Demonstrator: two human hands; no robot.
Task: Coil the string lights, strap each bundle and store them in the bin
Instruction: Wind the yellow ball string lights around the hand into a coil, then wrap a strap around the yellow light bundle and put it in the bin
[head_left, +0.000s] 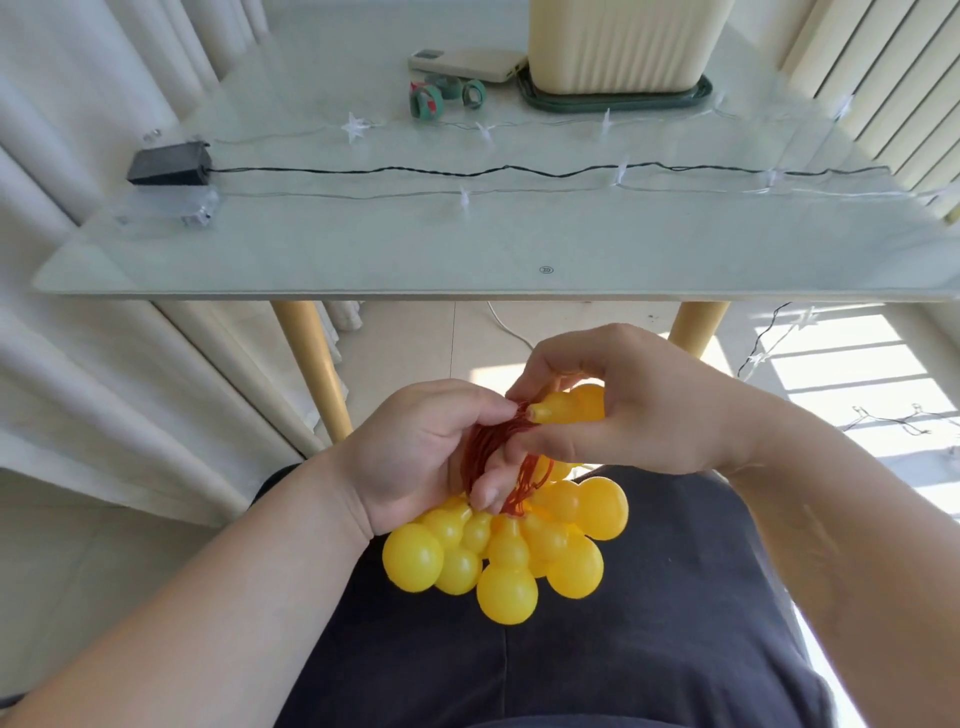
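Glass table (363, 249) by curtains (104, 374), bin (623, 47) on it, left hand (415, 457) and right hand (628, 410) grip gourd lights (506, 569)

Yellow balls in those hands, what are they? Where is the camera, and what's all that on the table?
The camera sits on a person's head, looking down at their own two hands. The yellow bulbs are string lights on red wire. The left hand grips the coiled wire; the right hand pinches one bulb at the top. On the glass table lie star lights on thin wires, a black battery box, a clear box, green strap rolls, a power bank and the cream bin on a green tray.
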